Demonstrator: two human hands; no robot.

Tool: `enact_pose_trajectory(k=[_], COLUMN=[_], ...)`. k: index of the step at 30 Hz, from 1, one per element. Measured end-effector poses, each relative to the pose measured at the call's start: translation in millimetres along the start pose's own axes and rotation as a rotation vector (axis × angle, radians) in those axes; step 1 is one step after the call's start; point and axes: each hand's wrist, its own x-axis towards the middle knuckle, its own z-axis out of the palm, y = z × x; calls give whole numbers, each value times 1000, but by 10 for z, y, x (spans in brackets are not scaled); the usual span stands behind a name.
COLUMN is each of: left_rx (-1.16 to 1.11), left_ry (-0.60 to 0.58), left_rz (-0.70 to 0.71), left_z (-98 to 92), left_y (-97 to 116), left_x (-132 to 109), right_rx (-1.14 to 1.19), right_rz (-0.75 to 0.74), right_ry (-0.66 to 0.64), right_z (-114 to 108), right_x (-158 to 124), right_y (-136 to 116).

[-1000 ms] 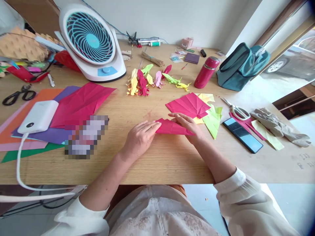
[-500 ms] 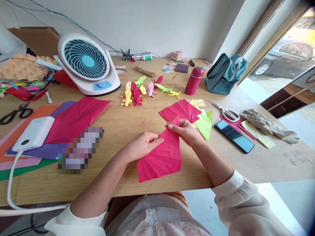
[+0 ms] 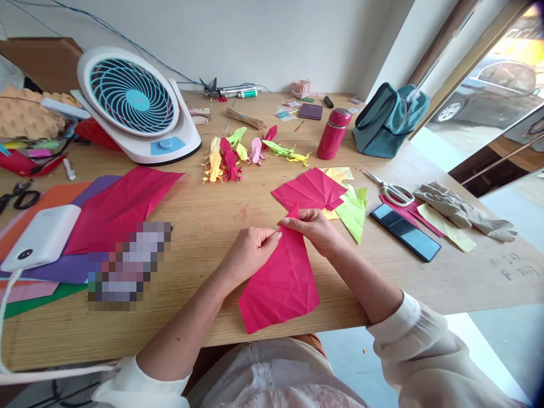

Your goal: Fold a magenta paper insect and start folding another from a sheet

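A creased sheet of red-pink origami paper (image 3: 283,283) hangs between my hands over the front of the table, its upper end narrowed to a folded point. My left hand (image 3: 255,249) pinches its left edge between thumb and fingers. Closed on the paper near the tip is my right hand (image 3: 310,226), thumb on top. Just beyond lie another creased red-pink sheet (image 3: 310,190) and a folded lime-green sheet (image 3: 353,212). Farther back sits a cluster of small folded paper figures (image 3: 229,161) in yellow, red, pink and green.
Left are coloured paper sheets (image 3: 123,209), a white power bank (image 3: 40,235) with its cable, and a fan (image 3: 136,102). Right are scissors (image 3: 397,194), a phone (image 3: 406,232) and gloves (image 3: 463,212). A red flask (image 3: 334,135) and teal bag (image 3: 389,122) stand behind.
My right hand has shifted slightly left along the paper's tip, closer to my left hand. The sheet's lower edge has come nearer the table's front edge. The view has turned slightly.
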Motion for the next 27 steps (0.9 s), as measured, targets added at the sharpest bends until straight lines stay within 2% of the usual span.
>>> enact_pose_trajectory(k=[5,7,9,14,16,20,24,27], left_rx=[-94,-127,-148,-188,-206,-249,-289,-375], left_ry=[-76,-83,-71,-36,-33,-41,-39,-64], left_rz=[-2,-6,-19,-53,-58,-47,-77,-112], left_z=[-4,-6,-8,-18,-19,3,64,117], left_y=[-67,-93,-114,-135,-130,-126,-152,-178], left_x=[-8,-13,-15,-4,-2,0,4,1], right_rx=[13,49,78,-62,-71,-26,-5,-8], right_rz=[-63,-107,-121,20,44,43,34,32], right_ry=[123,207,230,-30,-77,-102,-116,-78], right_z=[-186,-270,-315,-163,-57,62,76,64], right_x=[113,154,166,63,15,-17,-12,-10], right_y=[7,-18,-46,-23,12,52,68,76])
